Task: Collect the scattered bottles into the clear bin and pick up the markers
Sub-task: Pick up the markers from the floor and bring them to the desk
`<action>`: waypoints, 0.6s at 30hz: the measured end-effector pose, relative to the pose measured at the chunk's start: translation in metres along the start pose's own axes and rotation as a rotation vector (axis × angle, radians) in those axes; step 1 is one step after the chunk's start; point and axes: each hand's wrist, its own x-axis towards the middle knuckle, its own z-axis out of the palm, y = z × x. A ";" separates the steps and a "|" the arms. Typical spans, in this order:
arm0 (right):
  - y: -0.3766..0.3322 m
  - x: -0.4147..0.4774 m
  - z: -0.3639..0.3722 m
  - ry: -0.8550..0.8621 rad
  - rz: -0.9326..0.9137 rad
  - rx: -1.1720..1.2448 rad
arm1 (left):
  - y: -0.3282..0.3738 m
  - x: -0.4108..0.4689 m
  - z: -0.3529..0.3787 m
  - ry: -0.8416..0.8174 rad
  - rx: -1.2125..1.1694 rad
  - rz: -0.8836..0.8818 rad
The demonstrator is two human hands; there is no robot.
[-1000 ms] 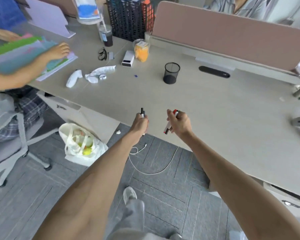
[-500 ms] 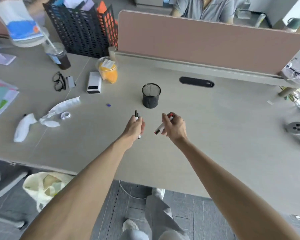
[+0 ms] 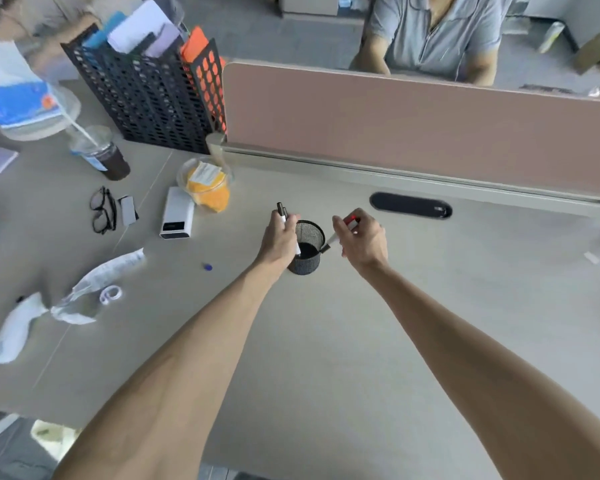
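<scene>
The pen cup (image 3: 307,263) stands upright mid-bench (image 3: 326,341), between the two hands. The left hand (image 3: 278,239) is against the cup's left side and grips a pair of markers (image 3: 282,210) whose lower ends reach over its mouth. The right hand (image 3: 362,242) is just right of the cup, and the single marker (image 3: 338,234) it grips slants down to the right rim. Behind the cup a cable slot (image 3: 410,205) lies before the partition (image 3: 413,129), and a person (image 3: 437,36) sits beyond it. Left of the partition stands a file rack (image 3: 146,98), with a drink cup (image 3: 101,155) left of it. A food tub (image 3: 207,185), a small device (image 3: 176,216) and glasses (image 3: 102,209) lie nearer in front. A wrapper (image 3: 97,282) lies at near left.
</scene>
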 end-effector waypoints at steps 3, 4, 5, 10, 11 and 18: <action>0.000 0.016 0.007 0.014 -0.006 -0.009 | 0.002 0.018 0.007 -0.016 0.051 0.012; 0.000 0.020 0.010 0.008 -0.013 -0.018 | 0.001 0.022 0.007 -0.025 0.061 0.017; 0.000 0.024 0.013 -0.003 -0.020 -0.029 | -0.001 0.026 0.008 -0.044 0.065 0.023; 0.006 0.035 0.033 -0.111 -0.049 -0.081 | -0.022 0.040 0.005 -0.111 0.081 0.039; 0.006 0.034 0.037 -0.130 -0.052 -0.107 | -0.023 0.042 0.004 -0.113 0.105 0.037; 0.001 0.036 0.052 -0.165 -0.088 -0.289 | -0.027 0.050 0.001 -0.147 0.143 0.006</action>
